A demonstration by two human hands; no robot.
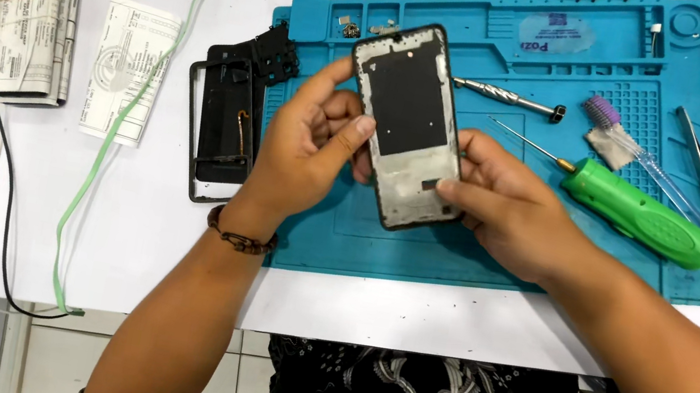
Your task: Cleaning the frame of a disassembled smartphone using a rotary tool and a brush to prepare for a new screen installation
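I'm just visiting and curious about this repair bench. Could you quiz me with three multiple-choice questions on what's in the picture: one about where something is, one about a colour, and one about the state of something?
1. Where does the green screwdriver lie?
A. on the floor
B. on the blue mat, beside the right hand
C. on the folded papers

2. What colour is the mat?
A. blue
B. red
C. grey

3. How is the phone frame held?
A. flat on the mat, untouched
B. in one hand only
C. lifted above the mat, gripped by the left hand and the right hand

Answers: 1 B, it rests on the mat's right part. 2 A, the surface is plainly blue. 3 C, fingers of both hands clasp its edges.
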